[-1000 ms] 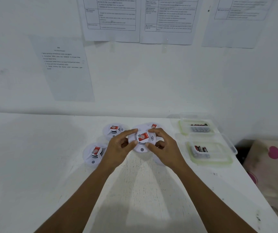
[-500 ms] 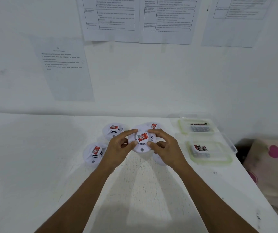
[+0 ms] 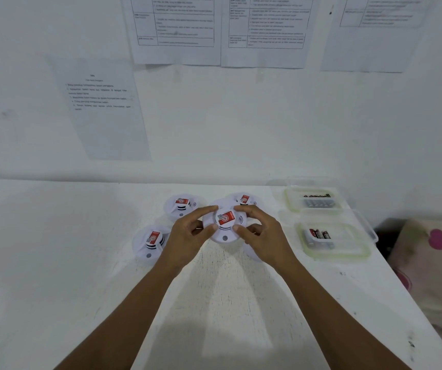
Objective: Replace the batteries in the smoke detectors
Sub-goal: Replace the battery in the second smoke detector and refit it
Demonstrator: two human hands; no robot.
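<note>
**Both hands grip a round smoke detector over a white table**

A matt white wall (image 3: 241, 129) fills the upper half, hung with thin printed paper sheets (image 3: 99, 108), some ruled into tables. Below it lies the table (image 3: 54, 263), flat and painted white, its surface scuffed and grainy near the middle. A soft cloth with a pink dot (image 3: 438, 239) lies past its right edge.

On the right side of the table sit two clear rectangular plastic containers with rounded corners and pale green rims, the far container (image 3: 289, 202) just behind the near container (image 3: 334, 256).

The left hand (image 3: 187, 241) and right hand (image 3: 265, 239) curl thumbs and fingers round the rim of the held smoke detector (image 3: 225, 222), a smooth white plastic disc with a red sticker and vent slots, at mid-table in front of the wall. It looks slightly raised.

Three like discs lie flat nearby: the back-left detector (image 3: 182, 206), front-left detector (image 3: 150, 241) and back-right detector (image 3: 243, 200), the last partly hidden.

Cylindrical batteries (image 3: 320, 235) lie in the near container, with more in the far one.
</note>
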